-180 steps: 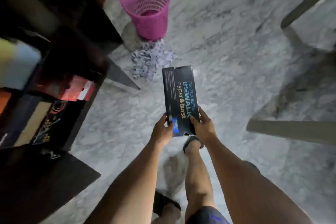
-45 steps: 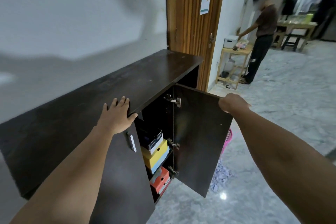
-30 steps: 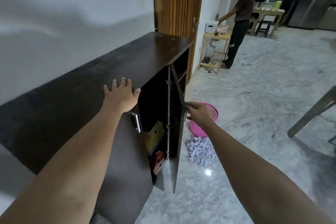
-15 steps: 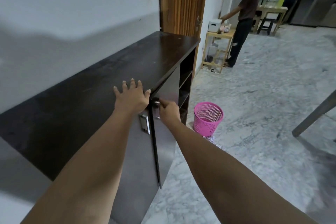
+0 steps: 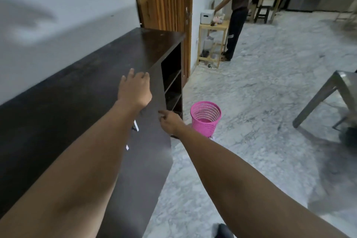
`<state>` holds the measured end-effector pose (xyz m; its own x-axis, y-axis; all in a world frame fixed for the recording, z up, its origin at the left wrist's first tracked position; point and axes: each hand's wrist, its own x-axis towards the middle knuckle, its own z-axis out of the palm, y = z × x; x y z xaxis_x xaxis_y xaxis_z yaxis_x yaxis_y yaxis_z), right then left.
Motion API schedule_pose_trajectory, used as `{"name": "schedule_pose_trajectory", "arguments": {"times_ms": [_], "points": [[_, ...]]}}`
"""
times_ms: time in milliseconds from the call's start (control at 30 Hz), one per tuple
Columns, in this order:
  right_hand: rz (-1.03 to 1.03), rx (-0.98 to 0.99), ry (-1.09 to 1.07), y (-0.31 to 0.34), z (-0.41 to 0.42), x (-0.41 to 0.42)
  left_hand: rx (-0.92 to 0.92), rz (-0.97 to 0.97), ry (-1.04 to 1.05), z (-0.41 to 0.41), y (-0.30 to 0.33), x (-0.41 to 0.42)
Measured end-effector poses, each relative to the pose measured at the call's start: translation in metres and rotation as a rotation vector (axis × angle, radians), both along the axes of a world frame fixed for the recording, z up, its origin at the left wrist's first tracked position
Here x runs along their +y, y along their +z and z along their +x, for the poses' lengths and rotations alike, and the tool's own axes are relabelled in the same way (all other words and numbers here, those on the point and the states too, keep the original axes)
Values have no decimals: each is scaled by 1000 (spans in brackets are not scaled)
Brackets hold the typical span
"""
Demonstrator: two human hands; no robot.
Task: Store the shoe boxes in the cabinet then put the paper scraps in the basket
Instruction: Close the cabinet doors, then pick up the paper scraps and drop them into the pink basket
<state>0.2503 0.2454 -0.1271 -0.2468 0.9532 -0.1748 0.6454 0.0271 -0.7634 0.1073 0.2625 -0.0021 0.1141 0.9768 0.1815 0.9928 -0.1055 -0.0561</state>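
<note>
The dark brown cabinet (image 5: pixel 81 87) stands against the left wall with both front doors closed, so the shoe boxes are hidden inside. My left hand (image 5: pixel 135 89) hovers flat over the cabinet's top front edge, fingers apart. My right hand (image 5: pixel 170 121) is at the closed door's front, fingers loosely curled, holding nothing. The pink mesh basket (image 5: pixel 205 117) stands upright on the floor just right of the cabinet. Only a sliver of the paper scraps (image 5: pixel 212 138) shows below the basket, the rest hidden behind my right forearm.
Open shelves (image 5: pixel 172 85) form the cabinet's far end. A person (image 5: pixel 236 15) stands at a small wooden rack (image 5: pixel 212 42) by the wooden door (image 5: pixel 164 0). A metal table leg (image 5: pixel 316 98) slants at the right over the marble floor (image 5: pixel 260 83).
The right cabinet door has swung fully closed. My right hand has come off the door edge and my left hand has slid further along the cabinet top.
</note>
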Motion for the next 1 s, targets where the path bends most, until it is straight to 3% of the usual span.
{"name": "schedule_pose_trajectory", "arguments": {"times_ms": [167, 400, 600, 733, 1000], "points": [[-108, -40, -197, -41, 143, 46, -139, -53, -214, 129, -48, 51], [-255, -144, -411, -155, 351, 131, -158, -438, -118, 270, -207, 139], [-444, -175, -477, -270, 443, 179, -95, -802, 0, 328, -348, 188], [-510, -225, -437, -403, 456, 218, -156, -892, 22, 342, -484, 242], [-530, -345, -267, -729, 416, 308, -114, -893, -81, 329, -843, 340]]}}
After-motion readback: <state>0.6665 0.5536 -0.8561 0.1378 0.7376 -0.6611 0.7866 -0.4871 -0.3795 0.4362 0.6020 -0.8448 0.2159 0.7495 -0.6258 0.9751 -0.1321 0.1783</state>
